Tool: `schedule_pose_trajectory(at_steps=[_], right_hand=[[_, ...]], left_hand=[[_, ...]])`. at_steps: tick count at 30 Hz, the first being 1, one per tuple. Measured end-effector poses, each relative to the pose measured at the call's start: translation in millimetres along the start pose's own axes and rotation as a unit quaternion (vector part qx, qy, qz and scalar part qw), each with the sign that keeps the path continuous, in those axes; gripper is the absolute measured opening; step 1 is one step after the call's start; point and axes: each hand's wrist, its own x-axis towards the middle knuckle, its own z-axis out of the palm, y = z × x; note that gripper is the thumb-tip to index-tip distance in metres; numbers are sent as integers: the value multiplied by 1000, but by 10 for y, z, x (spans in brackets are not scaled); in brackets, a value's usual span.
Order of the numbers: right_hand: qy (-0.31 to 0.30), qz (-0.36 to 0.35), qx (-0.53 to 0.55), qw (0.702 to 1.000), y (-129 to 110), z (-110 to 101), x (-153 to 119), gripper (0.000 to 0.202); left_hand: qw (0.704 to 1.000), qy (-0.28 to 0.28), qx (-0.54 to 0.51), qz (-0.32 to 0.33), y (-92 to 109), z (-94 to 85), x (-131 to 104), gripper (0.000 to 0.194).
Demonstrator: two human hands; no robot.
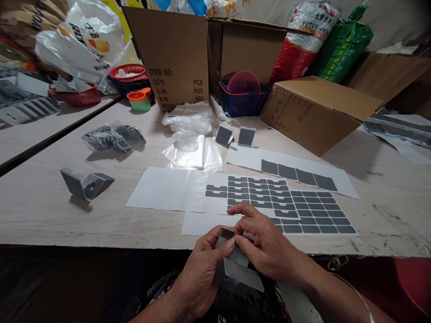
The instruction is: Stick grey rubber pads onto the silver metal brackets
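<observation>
My left hand [200,272] grips a bent grey metal stand [239,274] in front of the table edge, its thumb along the near side of the upper plate. A dark grey adhesive pad [226,233] lies at the top end of that plate. My right hand [269,240] pinches thumb and fingertips at the edge of this pad, its index finger raised. Just beyond the hands are white sheets of dark grey pads: one with notched pads [239,189], one with small rectangles [310,220], and a strip with larger squares [287,172].
Another bent metal stand [86,184] lies at left, near a bagged heap of metal parts [113,137]. Two stands with dark pads [224,135] are upright behind the sheets, beside clear plastic bags [188,150]. Cardboard boxes [313,110] and a blue basket [243,101] line the back.
</observation>
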Motion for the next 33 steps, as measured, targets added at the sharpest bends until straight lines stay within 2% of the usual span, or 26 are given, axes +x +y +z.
schedule_pose_trajectory(at_steps=[13, 18, 33], right_hand=[[9, -7, -22, 1000, -47, 1, 7, 15], [13, -8, -34, 999, -55, 5, 1, 14], [16, -9, -36, 999, -56, 1, -6, 13]], left_hand=[[999, 34, -18, -3, -18, -42, 16, 9], [999, 23, -24, 1, -26, -40, 23, 10], [999, 42, -20, 1, -38, -38, 16, 12]])
